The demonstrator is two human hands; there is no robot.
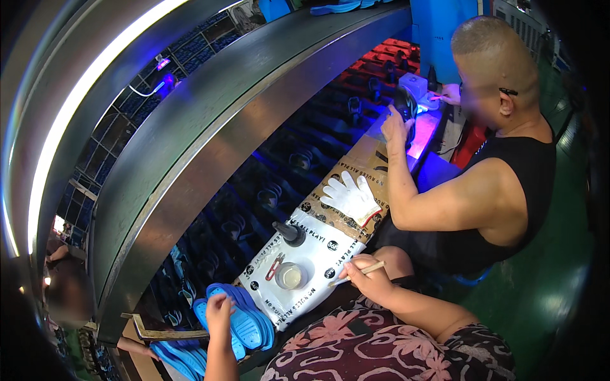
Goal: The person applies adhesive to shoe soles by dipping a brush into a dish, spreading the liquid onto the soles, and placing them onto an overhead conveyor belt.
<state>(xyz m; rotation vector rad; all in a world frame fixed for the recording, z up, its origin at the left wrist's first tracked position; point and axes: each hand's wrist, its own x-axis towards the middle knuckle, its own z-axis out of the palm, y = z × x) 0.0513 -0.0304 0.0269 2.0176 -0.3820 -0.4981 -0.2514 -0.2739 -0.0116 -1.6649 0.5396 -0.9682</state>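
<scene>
My right hand (370,279) grips a thin wooden-handled brush (362,270), its tip pointing left over the edge of a white plastic-wrapped board (318,254). On the left, my left hand (220,311) hovers over a stack of blue slippers (251,325). Its fingers are curled together, and whatever is between them is hidden. A clear cup of pale liquid (291,277) stands on the board between my hands. Beside the cup lie small red-handled snips (275,267), and a black nozzle bottle (290,233) stands farther back.
A white glove (351,197) lies on brown cardboard beyond. At the right, a person (489,171) handles a dark shoe (405,108) under violet light. A curved metal conveyor housing (235,120) arches over rows of footwear. More blue slippers (181,360) sit lower left by a metal bar (165,334).
</scene>
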